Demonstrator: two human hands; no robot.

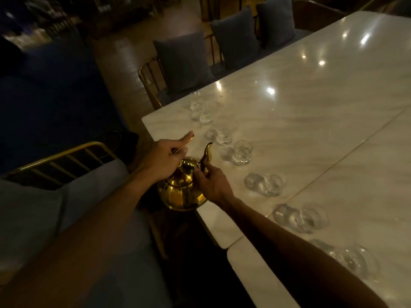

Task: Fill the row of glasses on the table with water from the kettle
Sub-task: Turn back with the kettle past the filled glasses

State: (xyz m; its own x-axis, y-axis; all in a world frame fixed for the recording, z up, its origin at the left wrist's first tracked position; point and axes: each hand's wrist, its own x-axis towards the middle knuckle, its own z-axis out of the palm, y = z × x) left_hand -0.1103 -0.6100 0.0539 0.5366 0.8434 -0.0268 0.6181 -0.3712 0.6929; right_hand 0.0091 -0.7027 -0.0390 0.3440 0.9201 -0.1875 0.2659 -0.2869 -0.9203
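A shiny gold kettle (181, 193) hangs at the near left edge of the white marble table (322, 121), its curved spout (206, 154) pointing up toward the glasses. My left hand (164, 158) grips the kettle's thin gold handle from above. My right hand (212, 183) rests against the kettle's body at the base of the spout. Several clear glasses run in a row along the table's left side; the closest one to the spout (242, 152) stands upright. Other glasses (266, 184) (304, 216) look blurred. Whether they hold water is unclear.
Gold-framed chairs with grey cushions (182, 63) line the table's far side. Another gold-framed chair with a pale cushion (55, 196) stands at the left below my arm. A seam (347, 156) splits the tabletop. The room is dim.
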